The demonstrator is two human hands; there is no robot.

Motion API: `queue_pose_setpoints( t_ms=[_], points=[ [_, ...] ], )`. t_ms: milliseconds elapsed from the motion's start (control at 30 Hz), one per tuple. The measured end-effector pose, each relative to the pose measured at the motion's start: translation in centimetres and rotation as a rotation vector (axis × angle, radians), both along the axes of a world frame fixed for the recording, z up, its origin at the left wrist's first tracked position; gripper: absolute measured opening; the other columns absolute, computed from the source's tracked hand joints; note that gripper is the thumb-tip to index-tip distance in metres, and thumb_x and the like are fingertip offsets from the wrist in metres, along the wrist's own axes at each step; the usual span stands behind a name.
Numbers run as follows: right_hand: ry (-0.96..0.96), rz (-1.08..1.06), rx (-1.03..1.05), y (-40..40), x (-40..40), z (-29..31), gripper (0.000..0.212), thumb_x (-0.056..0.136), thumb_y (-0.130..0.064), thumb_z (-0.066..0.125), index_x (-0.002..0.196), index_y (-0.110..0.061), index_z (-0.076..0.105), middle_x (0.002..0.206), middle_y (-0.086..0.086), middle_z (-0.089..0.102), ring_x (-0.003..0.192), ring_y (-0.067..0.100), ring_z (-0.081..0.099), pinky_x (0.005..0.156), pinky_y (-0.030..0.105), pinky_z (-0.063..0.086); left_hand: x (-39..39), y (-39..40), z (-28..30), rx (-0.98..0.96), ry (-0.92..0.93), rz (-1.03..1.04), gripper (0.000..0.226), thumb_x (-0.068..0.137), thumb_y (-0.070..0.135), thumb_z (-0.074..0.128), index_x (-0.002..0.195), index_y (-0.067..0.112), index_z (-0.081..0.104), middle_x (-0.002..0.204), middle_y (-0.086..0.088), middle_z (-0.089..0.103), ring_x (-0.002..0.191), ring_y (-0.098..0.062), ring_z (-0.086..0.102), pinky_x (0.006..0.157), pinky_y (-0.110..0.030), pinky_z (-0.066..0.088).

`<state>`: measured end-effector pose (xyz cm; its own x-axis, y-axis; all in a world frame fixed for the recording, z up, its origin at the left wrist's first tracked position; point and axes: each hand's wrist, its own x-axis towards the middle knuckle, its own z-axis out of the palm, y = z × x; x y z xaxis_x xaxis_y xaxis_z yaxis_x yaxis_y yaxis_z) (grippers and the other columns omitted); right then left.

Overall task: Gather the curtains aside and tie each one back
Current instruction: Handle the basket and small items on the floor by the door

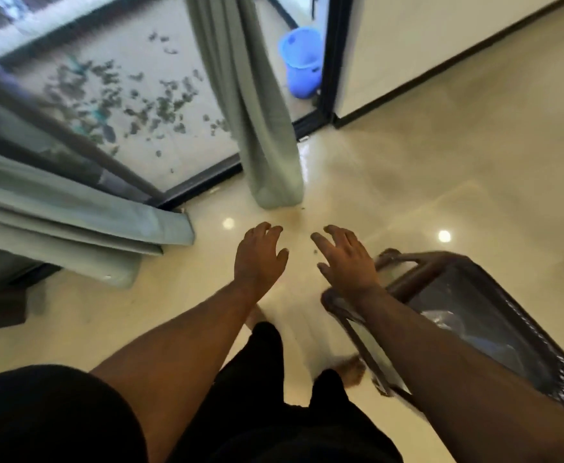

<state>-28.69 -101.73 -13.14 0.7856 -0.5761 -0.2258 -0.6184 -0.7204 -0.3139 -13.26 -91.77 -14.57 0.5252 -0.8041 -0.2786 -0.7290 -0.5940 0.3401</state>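
Observation:
Two grey-green curtains hang at a glass door. One curtain [257, 111] hangs in a narrow gathered column down the middle, its hem just above the floor. The other curtain [66, 222] lies in broad folds along the left edge. My left hand [260, 255] and my right hand [347, 259] are stretched out in front of me over the floor, below the middle curtain's hem. Both have loosely spread fingers, hold nothing and touch neither curtain. No tie-back is visible.
A dark woven chair [474, 325] with a plastic bag on its seat stands at my right, under my right forearm. A blue bucket [302, 61] sits on the balcony beyond the door. The black door track [207, 182] crosses the glossy cream floor.

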Motion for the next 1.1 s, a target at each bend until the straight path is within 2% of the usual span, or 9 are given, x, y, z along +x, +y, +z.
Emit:
queue_pose_setpoints(
  t_ms=[167, 367, 533, 633, 800, 900, 1000, 1100],
  points=[
    [0.01, 0.133, 0.07, 2.2, 13.3, -0.3, 0.063, 0.072, -0.011, 0.076, 0.13, -0.014, 0.053, 0.131, 0.016, 0.053, 0.117, 0.035, 0.051, 0.089, 0.042, 0.05, 10.2, 3.5, -0.7, 0.056, 0.052, 0.101, 0.046, 0.091, 0.032, 0.059, 0.135, 0.018, 0.052, 0.136, -0.005, 0.053, 0.121, -0.025, 0.05, 0.101, -0.036, 0.044],
    [0.047, 0.292, 0.081, 2.6, 24.8, -1.6, 0.056, 0.082, -0.009, 0.067, 0.134, -0.015, 0.048, 0.138, 0.013, 0.046, 0.124, 0.031, 0.045, 0.096, 0.036, 0.044, 20.1, 5.0, -2.7, 0.128, 0.056, 0.218, 0.044, 0.092, 0.03, 0.059, 0.134, 0.017, 0.053, 0.133, -0.006, 0.055, 0.118, -0.024, 0.053, 0.096, -0.034, 0.048],
    [0.112, 0.396, 0.07, -0.4, 33.6, -5.4, 0.052, 0.084, -0.008, 0.063, 0.133, -0.016, 0.046, 0.137, 0.011, 0.046, 0.122, 0.029, 0.045, 0.095, 0.035, 0.044, 28.1, 3.4, -6.2, 0.092, 0.112, 0.354, 0.04, 0.094, 0.023, 0.056, 0.133, 0.014, 0.054, 0.131, -0.007, 0.054, 0.119, -0.024, 0.052, 0.093, -0.034, 0.048],
    [0.175, 0.448, 0.101, -2.2, 39.1, -10.1, 0.054, 0.084, -0.009, 0.064, 0.134, -0.017, 0.044, 0.131, 0.01, 0.047, 0.118, 0.028, 0.046, 0.093, 0.037, 0.047, 32.7, 2.0, -10.6, 0.073, 0.089, 0.423, 0.037, 0.095, 0.022, 0.054, 0.131, 0.012, 0.055, 0.132, -0.008, 0.054, 0.119, -0.023, 0.052, 0.093, -0.035, 0.048],
    [0.274, 0.534, 0.14, -3.9, 47.5, -22.5, 0.052, 0.083, -0.006, 0.062, 0.131, -0.017, 0.044, 0.128, 0.011, 0.048, 0.114, 0.029, 0.046, 0.088, 0.04, 0.049, 39.8, 0.5, -22.7, 0.105, 0.096, 0.447, 0.031, 0.098, 0.015, 0.045, 0.126, 0.01, 0.059, 0.126, -0.01, 0.058, 0.115, -0.026, 0.054, 0.093, -0.039, 0.048],
    [0.296, 0.534, 0.159, -4.0, 50.6, -31.1, 0.051, 0.083, -0.005, 0.06, 0.13, -0.018, 0.044, 0.127, 0.011, 0.048, 0.113, 0.029, 0.046, 0.085, 0.039, 0.049, 42.8, 1.1, -32.2, 0.076, 0.152, 0.459, 0.032, 0.097, 0.01, 0.046, 0.125, 0.012, 0.062, 0.124, -0.008, 0.061, 0.115, -0.025, 0.055, 0.096, -0.037, 0.046],
    [0.289, 0.56, 0.162, -3.6, 52.2, -39.2, 0.059, 0.083, 0.0, 0.058, 0.134, -0.019, 0.037, 0.127, 0.012, 0.048, 0.113, 0.03, 0.046, 0.083, 0.039, 0.048, 45.0, 1.7, -40.9, -0.086, 0.212, 0.591, 0.03, 0.092, 0.007, 0.054, 0.12, 0.009, 0.067, 0.124, -0.01, 0.064, 0.118, -0.026, 0.056, 0.102, -0.03, 0.038],
    [0.302, 0.573, 0.143, -3.6, 53.4, -47.7, 0.064, 0.081, 0.003, 0.058, 0.136, -0.019, 0.035, 0.127, 0.013, 0.048, 0.112, 0.03, 0.047, 0.08, 0.038, 0.047, 48.0, 2.0, -49.5, -0.199, 0.253, 0.809, 0.029, 0.088, 0.006, 0.059, 0.115, 0.006, 0.069, 0.119, -0.014, 0.066, 0.113, -0.027, 0.06, 0.1, -0.029, 0.042]
  ],
)
